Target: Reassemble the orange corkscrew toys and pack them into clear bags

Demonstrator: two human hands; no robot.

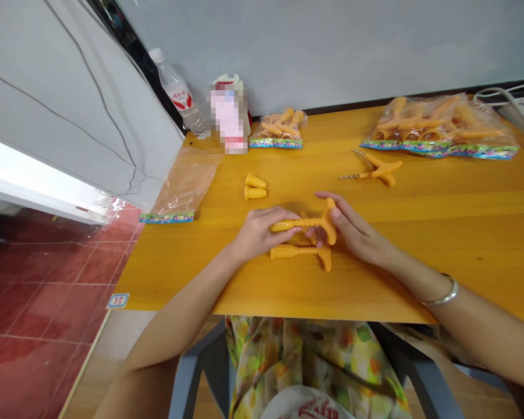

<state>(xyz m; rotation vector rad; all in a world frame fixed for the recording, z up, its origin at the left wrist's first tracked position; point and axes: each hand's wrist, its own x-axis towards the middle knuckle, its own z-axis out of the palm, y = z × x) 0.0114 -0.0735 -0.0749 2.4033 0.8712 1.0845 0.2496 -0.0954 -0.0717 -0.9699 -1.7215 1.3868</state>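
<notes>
Flowered cloth point(288, 355) covers the lap, at the near edge of a table point(419, 279). From left: a flat bag point(187, 180), two yellow caps point(255, 192), then the left hand point(255, 233), pinching the sleeve of a yellow tool point(311, 222) between both hands. Just nearer lies a second tool point(286, 251). The right hand point(360, 235) is half-open, thumb against the held tool's T-shaped handle. Farther right are bare metal screws point(349, 177) (corkscrew-like) and a full bag point(441, 125). The held tool looks light, stiff, perhaps slippery, best gripped by handle and sleeve.
</notes>
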